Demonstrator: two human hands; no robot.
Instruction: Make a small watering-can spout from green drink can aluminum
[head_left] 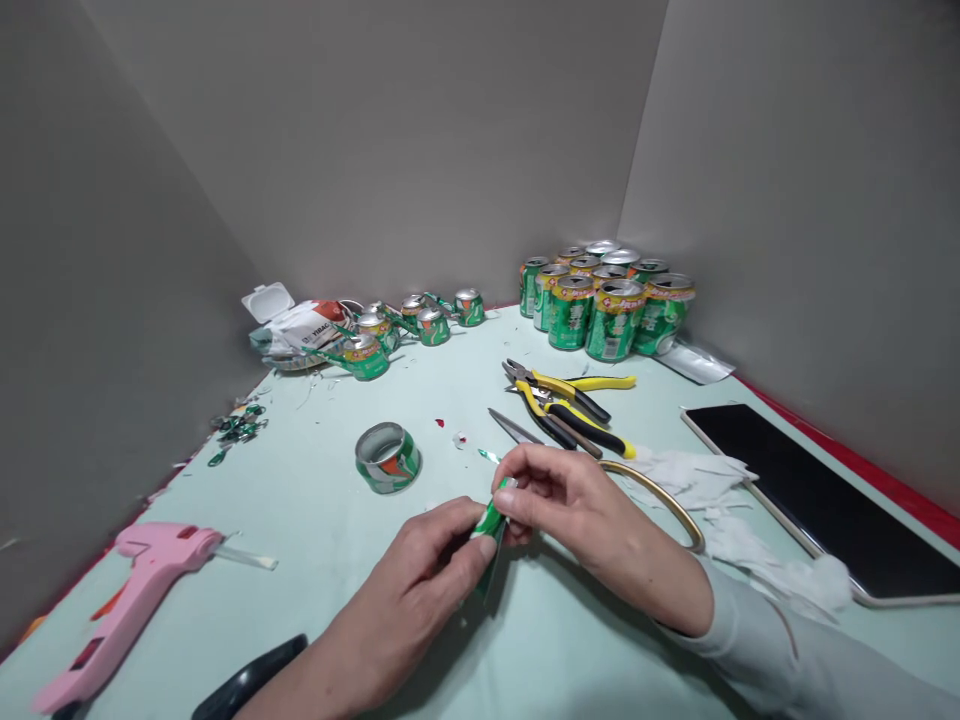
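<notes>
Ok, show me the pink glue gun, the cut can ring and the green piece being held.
Pink glue gun (pixel 139 590), head view: upper handle.
Cut can ring (pixel 390 473), head view: outer wall.
Green piece (pixel 490 520), head view: exposed middle.

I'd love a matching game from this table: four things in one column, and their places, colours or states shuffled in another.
1. Tablet
2. Green piece
3. Glue gun
4. Cut can ring

A. Pink, at the lower left
B. Hollow, open at the top
C. Flat, dark-faced, at the right
D. Held by the left hand and right hand

Pairs: 1-C; 2-D; 3-A; 4-B
</notes>
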